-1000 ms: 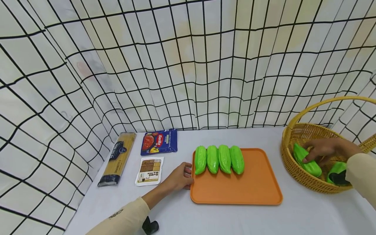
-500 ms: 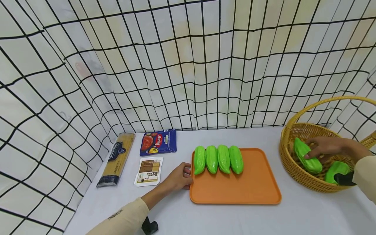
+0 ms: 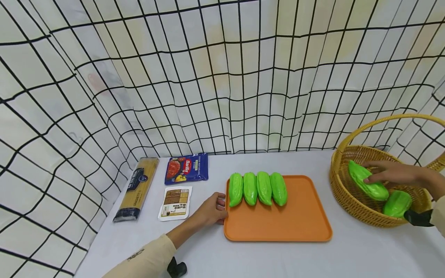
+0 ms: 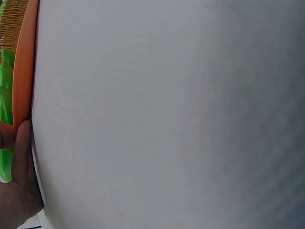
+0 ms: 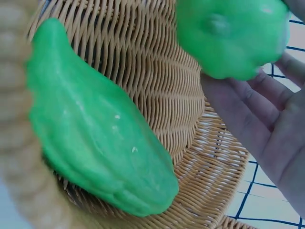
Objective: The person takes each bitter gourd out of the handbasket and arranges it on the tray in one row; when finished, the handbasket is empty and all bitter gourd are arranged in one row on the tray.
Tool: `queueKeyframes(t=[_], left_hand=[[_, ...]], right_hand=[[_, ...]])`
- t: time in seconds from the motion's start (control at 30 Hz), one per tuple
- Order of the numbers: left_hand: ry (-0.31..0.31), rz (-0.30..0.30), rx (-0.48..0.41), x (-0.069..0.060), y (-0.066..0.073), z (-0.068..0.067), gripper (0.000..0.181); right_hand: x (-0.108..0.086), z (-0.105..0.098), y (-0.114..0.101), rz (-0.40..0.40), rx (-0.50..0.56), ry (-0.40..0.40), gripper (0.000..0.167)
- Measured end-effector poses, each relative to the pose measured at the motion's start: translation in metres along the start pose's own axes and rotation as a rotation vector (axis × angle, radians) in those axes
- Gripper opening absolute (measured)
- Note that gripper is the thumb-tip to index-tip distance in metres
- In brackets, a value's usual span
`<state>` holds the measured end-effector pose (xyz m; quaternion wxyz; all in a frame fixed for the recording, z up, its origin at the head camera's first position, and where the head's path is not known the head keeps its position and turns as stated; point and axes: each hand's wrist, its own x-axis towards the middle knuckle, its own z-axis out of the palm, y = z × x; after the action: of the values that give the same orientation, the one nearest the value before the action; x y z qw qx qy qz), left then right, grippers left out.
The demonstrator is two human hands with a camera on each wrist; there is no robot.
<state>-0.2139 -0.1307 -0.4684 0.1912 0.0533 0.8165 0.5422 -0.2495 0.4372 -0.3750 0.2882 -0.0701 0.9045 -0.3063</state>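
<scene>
My left hand (image 3: 210,209) pinches the left rim of an orange tray (image 3: 299,224), thumb above and a finger along its outer side in the left wrist view. Several green ridged bitter melons, such as the leftmost bitter melon (image 3: 236,189), lie side by side on the tray's upper left part. At the right, my right hand (image 3: 394,173) grips another bitter melon (image 3: 365,181) inside a wicker basket (image 3: 347,200). The right wrist view shows this held bitter melon (image 5: 233,38) with fingers around it. A further bitter melon (image 5: 100,129) lies in the basket, near its front wall.
Left of the tray lie a spaghetti pack (image 3: 139,189), a blue Barilla pouch (image 3: 186,168) and a white-edged packet (image 3: 175,203). The basket's tall handle (image 3: 389,119) arches over its opening. A white cloth wall (image 3: 250,85) with a black grid stands behind the table.
The right hand has shifted slightly right and up, and the bitter melon in its grip has risen a little. The left hand has stayed at the tray's rim.
</scene>
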Motion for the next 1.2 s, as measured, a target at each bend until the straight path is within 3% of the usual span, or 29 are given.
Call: queueKeyframes(t=[0.47,0.9,1.2], left_hand=[[0.002,0.001,-0.011,0.001,-0.001,0.001,0.067],[0.005,-0.001,-0.007,0.000,0.000,-0.001,0.067],[0.007,0.000,-0.005,0.001,-0.002,0.001,0.067]], right_hand=[[-0.021,0.002,-0.008,0.027,-0.157,0.116,0.085],[-0.035,0.008,-0.015,-0.031,-0.173,0.195,0.075],[-0.038,0.015,-0.027,-0.057,-0.119,0.184,0.072]])
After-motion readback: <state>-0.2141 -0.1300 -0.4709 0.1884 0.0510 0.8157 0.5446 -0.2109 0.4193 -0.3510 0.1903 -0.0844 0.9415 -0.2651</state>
